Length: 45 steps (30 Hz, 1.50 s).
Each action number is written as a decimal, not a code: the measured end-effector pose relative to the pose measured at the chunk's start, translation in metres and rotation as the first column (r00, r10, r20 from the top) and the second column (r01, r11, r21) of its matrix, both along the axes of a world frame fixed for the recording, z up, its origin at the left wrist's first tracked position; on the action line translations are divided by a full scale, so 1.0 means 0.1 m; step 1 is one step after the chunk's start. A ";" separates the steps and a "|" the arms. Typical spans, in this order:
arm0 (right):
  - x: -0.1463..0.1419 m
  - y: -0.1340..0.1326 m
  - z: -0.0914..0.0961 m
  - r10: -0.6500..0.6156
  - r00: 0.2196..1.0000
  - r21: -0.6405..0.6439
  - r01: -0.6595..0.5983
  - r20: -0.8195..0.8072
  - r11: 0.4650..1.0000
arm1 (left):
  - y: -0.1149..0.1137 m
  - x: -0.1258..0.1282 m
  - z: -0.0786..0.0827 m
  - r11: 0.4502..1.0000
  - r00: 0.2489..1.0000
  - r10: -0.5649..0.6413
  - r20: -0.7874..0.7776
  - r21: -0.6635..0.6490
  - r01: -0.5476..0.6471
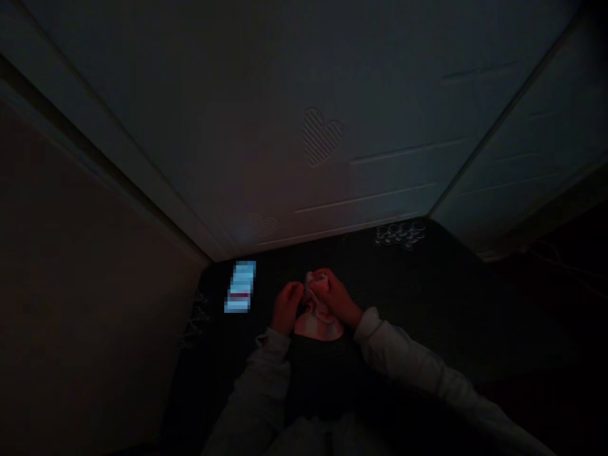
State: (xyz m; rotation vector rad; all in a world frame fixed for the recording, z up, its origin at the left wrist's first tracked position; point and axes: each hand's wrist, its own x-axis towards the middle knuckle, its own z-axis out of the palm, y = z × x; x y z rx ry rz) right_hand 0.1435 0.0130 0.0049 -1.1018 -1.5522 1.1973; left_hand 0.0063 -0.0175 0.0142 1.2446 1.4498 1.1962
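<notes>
In dim reddish light, a small pale piece of cloth point(319, 328) with a thin light cord on it hangs down to the dark tabletop point(408, 329). My right hand point(336, 297) grips its bunched upper part, fingers closed. At the upper left side of the cloth, my left hand point(287, 305) has its fingers pinched together beside the cord. What exactly sits between those left fingertips is too dark to make out. Both hands are close together in front of me.
A lit phone-like screen point(240, 287), blurred into blocks, lies left of my hands. Several small clear glass-like pieces point(399, 234) cluster at the back right, and similar shiny pieces point(196, 320) lie at the left edge. A pale panel point(266, 126) with striped hearts rises behind the table.
</notes>
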 end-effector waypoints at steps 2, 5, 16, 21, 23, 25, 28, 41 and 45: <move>0.00 0.00 -0.01 0.032 0.999 0.006 -0.032 -0.003 0.999 | 0.00 0.00 0.00 1.000 1.000 -0.009 -0.004 -0.006 0.009; 0.00 0.00 -0.02 0.030 1.000 -0.005 -0.030 -0.008 1.000 | -0.01 0.01 0.00 1.000 1.000 -0.013 0.011 -0.018 0.013; 0.01 0.00 -0.02 0.002 1.000 0.004 -0.002 -0.029 1.000 | -0.01 0.02 0.00 1.000 0.997 -0.015 0.073 -0.012 0.016; 0.00 0.00 -0.04 -0.020 0.998 -0.023 0.019 -0.055 1.000 | -0.01 0.02 0.00 0.999 0.998 -0.026 0.052 -0.020 0.027; 0.00 0.01 -0.04 -0.027 0.997 -0.024 0.025 -0.071 0.999 | -0.02 0.02 0.00 0.999 0.998 -0.026 0.064 -0.027 0.027; 0.00 0.01 -0.03 -0.037 0.996 -0.014 0.035 -0.084 0.999 | -0.02 0.02 -0.01 0.999 0.997 -0.024 0.071 -0.030 0.027; 0.00 0.02 -0.03 -0.034 0.995 0.001 0.034 -0.097 0.999 | -0.02 0.02 -0.01 0.999 0.997 -0.029 0.065 -0.019 0.030; 0.02 0.04 -0.03 0.006 1.000 0.013 -0.006 -0.016 1.000 | -0.01 0.02 -0.03 0.999 0.997 -0.022 0.079 -0.038 0.025; 0.01 0.03 -0.01 -0.008 1.000 0.003 0.008 0.002 1.000 | -0.01 0.01 -0.07 0.999 0.998 -0.029 0.059 -0.025 0.030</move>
